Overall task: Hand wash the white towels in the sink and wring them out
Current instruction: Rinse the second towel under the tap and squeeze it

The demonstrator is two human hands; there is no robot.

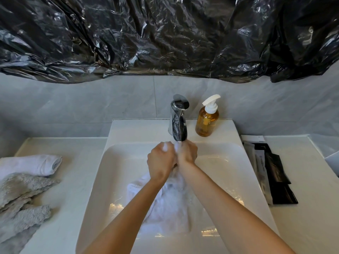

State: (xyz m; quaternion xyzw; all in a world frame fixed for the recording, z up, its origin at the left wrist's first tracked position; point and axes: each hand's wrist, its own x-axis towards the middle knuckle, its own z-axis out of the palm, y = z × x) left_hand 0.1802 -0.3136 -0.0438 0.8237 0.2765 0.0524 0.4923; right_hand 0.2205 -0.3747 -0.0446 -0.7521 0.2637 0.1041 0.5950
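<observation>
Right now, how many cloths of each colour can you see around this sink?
White towel in the sink, gripped by both hands: 1
White towel on the counter: 1
Grey fluffy cloths, heaped, number unclear: at least 1
Total: at least 3

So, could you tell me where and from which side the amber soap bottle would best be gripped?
Probably round the amber soap bottle body, from its right or front: it stands upright on the sink ledge, the faucet crowds its left, and the white pump head overhangs the top.
</observation>
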